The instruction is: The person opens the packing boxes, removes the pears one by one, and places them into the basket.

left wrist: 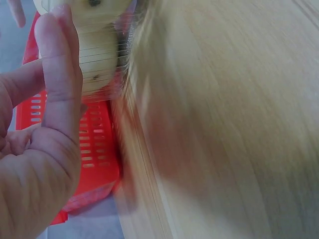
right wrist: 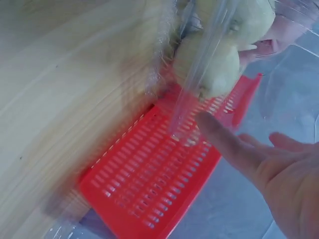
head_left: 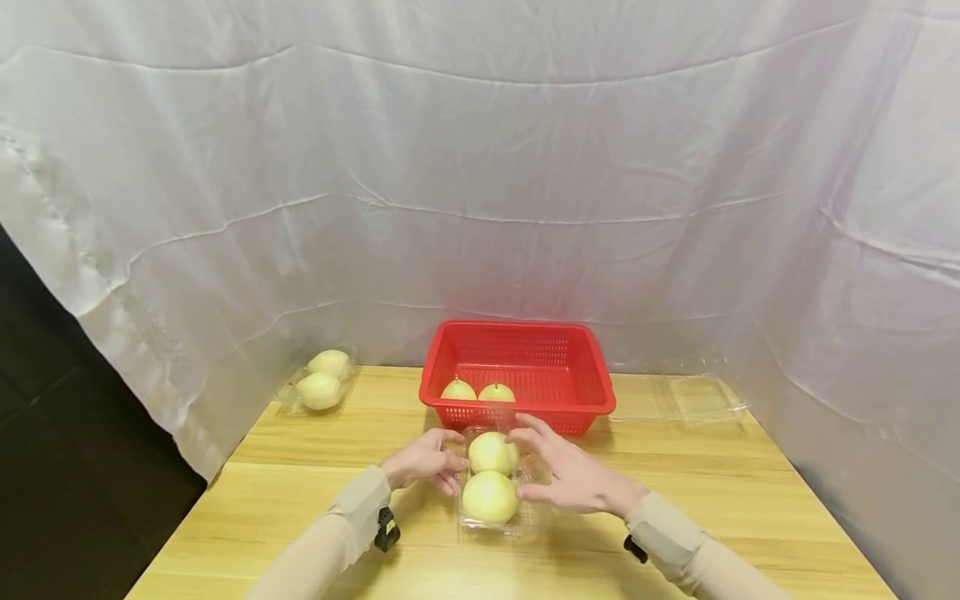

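Observation:
Two yellow pears (head_left: 490,497) sit one behind the other in a clear plastic clamshell box (head_left: 480,527) on the table, in front of a red basket. Its transparent lid (right wrist: 202,59) stands raised on the right side, as the right wrist view shows. At the box's left wall is my left hand (head_left: 426,460), its fingers loosely bent beside the plastic. My right hand (head_left: 570,471) is on the other side, thumb and fingers spread around the lid, with a fingertip close to the lid's edge.
The red basket (head_left: 517,408) stands at the back middle, with two pears (head_left: 497,392) in it. Another clear box with two pears (head_left: 318,390) lies at the back left. An open clear box (head_left: 697,398) is at the back right. Grey-white cloth (head_left: 525,167) hangs around the table.

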